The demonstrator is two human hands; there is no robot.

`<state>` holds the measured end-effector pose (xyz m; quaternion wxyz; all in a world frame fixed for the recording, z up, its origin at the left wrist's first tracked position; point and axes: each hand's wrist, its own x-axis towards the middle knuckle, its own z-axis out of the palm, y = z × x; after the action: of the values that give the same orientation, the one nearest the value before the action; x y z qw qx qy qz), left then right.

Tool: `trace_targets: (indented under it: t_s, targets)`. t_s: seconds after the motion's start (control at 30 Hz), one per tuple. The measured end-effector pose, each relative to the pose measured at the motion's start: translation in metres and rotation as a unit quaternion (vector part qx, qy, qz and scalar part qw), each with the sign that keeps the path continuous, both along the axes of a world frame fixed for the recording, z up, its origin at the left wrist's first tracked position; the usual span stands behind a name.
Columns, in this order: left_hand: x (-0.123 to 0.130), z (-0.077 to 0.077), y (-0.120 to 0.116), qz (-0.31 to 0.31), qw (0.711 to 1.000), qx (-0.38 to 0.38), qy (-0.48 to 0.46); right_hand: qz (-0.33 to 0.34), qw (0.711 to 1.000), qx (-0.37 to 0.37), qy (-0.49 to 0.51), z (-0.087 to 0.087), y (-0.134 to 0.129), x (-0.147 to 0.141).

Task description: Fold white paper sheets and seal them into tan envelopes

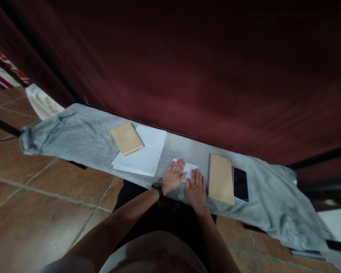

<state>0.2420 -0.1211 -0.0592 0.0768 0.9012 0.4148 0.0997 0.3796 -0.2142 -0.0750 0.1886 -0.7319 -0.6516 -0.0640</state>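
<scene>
Dim overall, light src out of view. Red curtain [187, 87] falls to near-blk at top R, w/ a faint lighter patch mid. Pale glare on floor tiles [31, 242], lower L. White sheets [147, 148] brightest, surf detail mostly washed out. Deep shadow below near edge of grey cloth surface [85, 140]. Wide-angle distortion: surface's L & R ends look bent/stretched. Soft blur throughout, worse toward pic edges; L hand [174, 176] & R hand [197, 187] readable, fine detail lost.
</scene>
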Motion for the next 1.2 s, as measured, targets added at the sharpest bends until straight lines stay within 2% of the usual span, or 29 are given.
trace_targets:
  t_s: [0.17,0.33,0.47,0.63,0.73,0.8,0.9,0.97,1.2]
  targets:
    - [-0.011,-0.004,0.011,0.033,0.999,0.028,-0.019,-0.003,0.999,0.039,0.013,-0.002,0.002,0.001]
    - [-0.016,-0.002,0.01,0.039,0.999,0.035,-0.01,-0.029,0.998,0.031,0.046,0.007,0.022,-0.011]
    - [-0.016,-0.001,0.011,0.026,0.999,0.029,0.001,0.025,0.997,-0.009,0.067,0.01,0.038,-0.023]
    - [-0.017,-0.002,0.011,0.051,0.998,0.022,-0.018,0.003,0.999,0.003,0.037,0.0,0.028,-0.013]
    - [-0.018,0.001,0.013,0.089,0.992,-0.007,-0.085,-0.007,0.999,0.017,0.027,-0.005,0.019,-0.005]
    - [-0.018,0.005,0.018,0.136,0.973,-0.069,-0.173,-0.014,0.999,0.02,0.026,-0.005,0.015,-0.002]
    - [-0.016,0.014,0.029,0.233,0.9,-0.205,-0.308,-0.018,0.999,0.024,0.023,-0.003,0.013,-0.002]
    - [-0.014,0.019,0.036,0.27,0.86,-0.26,-0.346,-0.015,0.999,0.026,0.022,0.0,0.013,-0.003]
    - [-0.015,0.03,0.04,0.279,0.795,-0.327,-0.429,-0.013,0.999,0.005,0.032,0.01,0.009,-0.003]
